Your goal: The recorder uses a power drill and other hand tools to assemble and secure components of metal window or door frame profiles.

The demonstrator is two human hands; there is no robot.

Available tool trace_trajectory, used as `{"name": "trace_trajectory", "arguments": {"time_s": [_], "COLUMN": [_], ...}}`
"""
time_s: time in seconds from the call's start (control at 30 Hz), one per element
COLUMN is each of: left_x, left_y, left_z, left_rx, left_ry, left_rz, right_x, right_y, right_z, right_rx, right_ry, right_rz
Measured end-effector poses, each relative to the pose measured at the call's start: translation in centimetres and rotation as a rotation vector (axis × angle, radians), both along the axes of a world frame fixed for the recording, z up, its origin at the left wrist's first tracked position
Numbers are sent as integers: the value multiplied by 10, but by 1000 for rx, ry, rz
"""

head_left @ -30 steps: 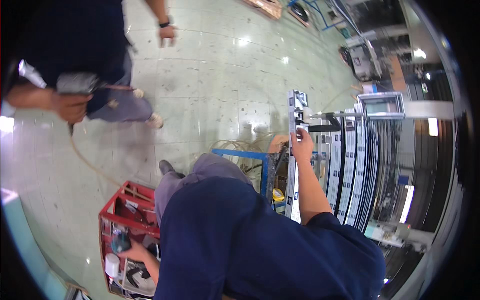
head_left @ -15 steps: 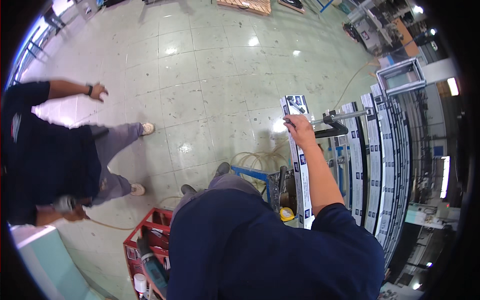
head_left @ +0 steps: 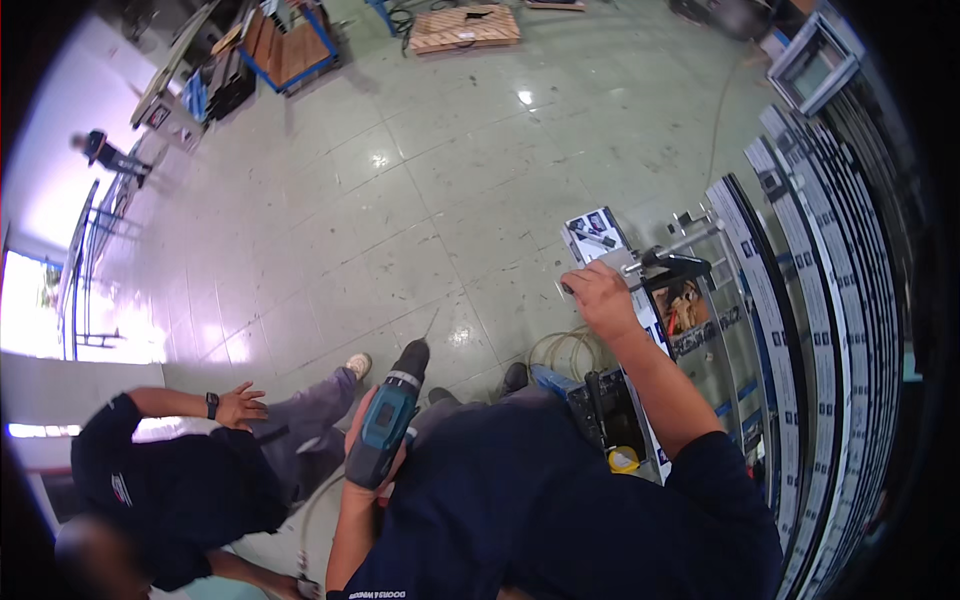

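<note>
My left hand (head_left: pixel 356 430) is closed round a teal and black cordless drill (head_left: pixel 388 420), raised in front of my body with a long thin bit pointing away. My right hand (head_left: pixel 602 300) rests over the far part of a white-wrapped profile (head_left: pixel 648 318). Its fingers are curled down, and a small dark end shows by the fingertips; what they grip is mostly hidden. Just beyond and to the right of this hand, a metal clamp (head_left: pixel 668 260) with a black handle lies across. Metal pieces (head_left: pixel 597 238) lie at the profile's far end.
Long wrapped profiles (head_left: pixel 800 300) stand in rows at right, near a rectangular frame (head_left: pixel 815 62). A yellow tape measure (head_left: pixel 623 459) sits beside a dark toolbox (head_left: pixel 610 400). At left a co-worker (head_left: pixel 180 490) stands close, holding a hose-fed tool. A wooden pallet (head_left: pixel 465 30) lies far ahead.
The drill, earlier in the red tool rack at lower left, is now up in my left hand. The view has shifted; my right hand stays at the profile. The co-worker appears nearer.
</note>
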State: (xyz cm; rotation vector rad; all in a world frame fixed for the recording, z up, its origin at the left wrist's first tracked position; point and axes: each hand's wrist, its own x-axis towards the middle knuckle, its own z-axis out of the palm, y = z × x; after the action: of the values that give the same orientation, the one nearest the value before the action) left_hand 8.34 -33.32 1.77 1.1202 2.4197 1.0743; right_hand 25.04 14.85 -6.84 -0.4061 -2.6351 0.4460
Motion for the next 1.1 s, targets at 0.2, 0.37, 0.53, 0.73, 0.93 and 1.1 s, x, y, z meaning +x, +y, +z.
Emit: {"name": "trace_trajectory", "arguments": {"time_s": [0.2,0.37,0.53,0.73,0.93,1.1], "left_x": [-50,-103,-170,-244,-279,-264], "left_y": [55,105,127,138,152,184], "left_z": [-42,-33,-33,-42,-62,-41], "left_rx": [108,-34,-46,3,-90,-76], "left_ry": [-395,-202,-269,-468,-791,-961], "left_rz": [-146,-367,-501,-662,-645,-642], "right_x": [-23,-15,-19,-20,-20,42], "right_y": [22,28,18,3,-32,-87], "right_z": [0,-2,9,52,104,54], "right_rx": [-9,80,-63,-28,-221,-371], "right_ry": [-292,-46,-140,-347,-84,-97], "right_rz": [16,145,27,-13,-344,-791]}}
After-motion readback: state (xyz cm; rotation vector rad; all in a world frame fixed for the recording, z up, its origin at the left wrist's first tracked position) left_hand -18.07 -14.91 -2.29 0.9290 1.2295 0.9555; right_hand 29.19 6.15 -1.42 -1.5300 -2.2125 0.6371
